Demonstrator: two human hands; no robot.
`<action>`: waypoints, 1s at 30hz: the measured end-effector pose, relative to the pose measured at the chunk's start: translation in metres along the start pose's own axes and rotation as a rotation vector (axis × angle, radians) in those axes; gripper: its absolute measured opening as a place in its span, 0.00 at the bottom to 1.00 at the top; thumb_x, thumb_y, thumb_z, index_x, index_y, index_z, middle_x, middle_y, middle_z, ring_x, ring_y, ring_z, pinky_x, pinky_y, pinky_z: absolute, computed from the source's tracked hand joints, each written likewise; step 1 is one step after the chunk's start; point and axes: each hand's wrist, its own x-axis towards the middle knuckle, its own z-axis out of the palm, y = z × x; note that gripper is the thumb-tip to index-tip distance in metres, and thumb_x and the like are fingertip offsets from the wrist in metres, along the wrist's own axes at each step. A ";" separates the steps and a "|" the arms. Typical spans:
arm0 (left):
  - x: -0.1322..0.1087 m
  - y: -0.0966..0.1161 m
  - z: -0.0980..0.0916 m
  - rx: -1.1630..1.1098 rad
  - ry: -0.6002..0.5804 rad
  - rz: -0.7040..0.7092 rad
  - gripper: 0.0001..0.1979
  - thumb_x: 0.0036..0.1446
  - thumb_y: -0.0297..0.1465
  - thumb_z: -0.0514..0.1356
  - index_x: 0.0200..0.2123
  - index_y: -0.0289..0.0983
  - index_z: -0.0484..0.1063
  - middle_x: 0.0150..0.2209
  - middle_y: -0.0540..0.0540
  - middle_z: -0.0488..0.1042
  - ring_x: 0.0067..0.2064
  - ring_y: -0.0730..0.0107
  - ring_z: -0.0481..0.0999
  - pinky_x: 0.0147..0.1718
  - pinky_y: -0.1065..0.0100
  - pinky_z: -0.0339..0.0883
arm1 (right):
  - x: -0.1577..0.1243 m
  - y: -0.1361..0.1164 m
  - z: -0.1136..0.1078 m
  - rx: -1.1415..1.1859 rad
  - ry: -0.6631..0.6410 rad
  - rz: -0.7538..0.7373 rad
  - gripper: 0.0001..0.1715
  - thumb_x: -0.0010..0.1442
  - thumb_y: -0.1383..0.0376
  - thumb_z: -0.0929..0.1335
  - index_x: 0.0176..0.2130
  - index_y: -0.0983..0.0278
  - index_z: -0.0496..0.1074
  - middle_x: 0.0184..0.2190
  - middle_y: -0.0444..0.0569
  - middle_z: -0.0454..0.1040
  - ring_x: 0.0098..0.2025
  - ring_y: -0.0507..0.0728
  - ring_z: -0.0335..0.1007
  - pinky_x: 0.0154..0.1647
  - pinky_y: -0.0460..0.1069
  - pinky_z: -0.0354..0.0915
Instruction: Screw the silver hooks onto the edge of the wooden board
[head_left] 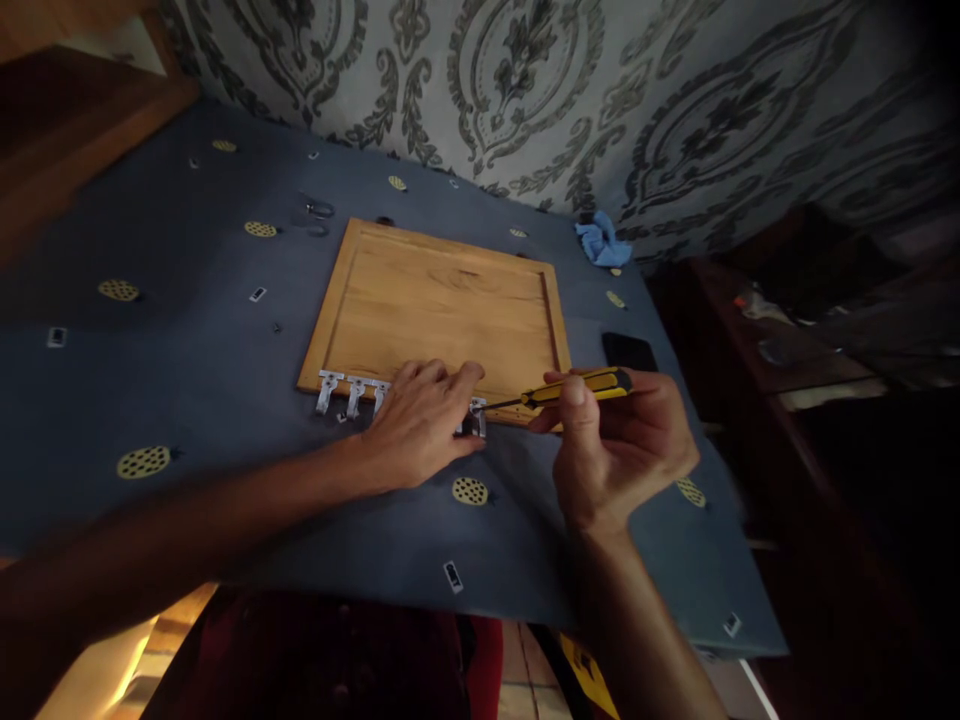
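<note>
A framed wooden cabinet door point(442, 300) lies flat on the table, with several metal hinges along its near edge. My left hand point(420, 425) rests over that edge, its thumb and fingers around the rightmost hinge point(478, 424). My right hand point(626, 450) grips a screwdriver point(581, 388) by its yellow and black handle. The shaft points left, and its tip meets the hinge beside my left fingers. Other hinges, such as the one at the left end point(326, 392), stick out past the edge. Part of the hinge row is hidden under my left hand.
A dark blue cloth with pineapple prints covers the table point(225, 400). A metal U-shaped piece point(319, 209) lies at the back left, a blue rag point(602, 240) at the back right. A dark flat object point(628, 352) sits right of the door. A patterned wall stands behind.
</note>
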 end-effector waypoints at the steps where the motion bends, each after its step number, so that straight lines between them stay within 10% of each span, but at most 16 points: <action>1: 0.000 0.000 0.000 0.000 -0.001 0.002 0.28 0.57 0.39 0.69 0.55 0.35 0.63 0.47 0.41 0.78 0.53 0.51 0.73 0.51 0.55 0.63 | 0.002 0.000 0.000 0.004 -0.013 0.003 0.15 0.60 0.58 0.76 0.34 0.63 0.70 0.28 0.42 0.78 0.17 0.49 0.70 0.15 0.44 0.66; 9: 0.000 0.000 0.000 -0.019 -0.008 0.017 0.27 0.58 0.38 0.69 0.55 0.34 0.63 0.46 0.41 0.78 0.54 0.51 0.72 0.53 0.55 0.62 | 0.010 -0.002 -0.004 0.042 0.129 -0.064 0.14 0.64 0.55 0.72 0.36 0.62 0.71 0.31 0.44 0.78 0.18 0.49 0.69 0.17 0.45 0.63; 30: -0.001 -0.002 0.004 0.034 0.026 0.031 0.28 0.57 0.39 0.69 0.54 0.35 0.62 0.47 0.41 0.78 0.52 0.51 0.74 0.51 0.56 0.63 | 0.011 0.004 -0.007 0.065 -0.124 -0.006 0.11 0.61 0.59 0.75 0.35 0.62 0.73 0.31 0.44 0.79 0.19 0.50 0.72 0.17 0.44 0.68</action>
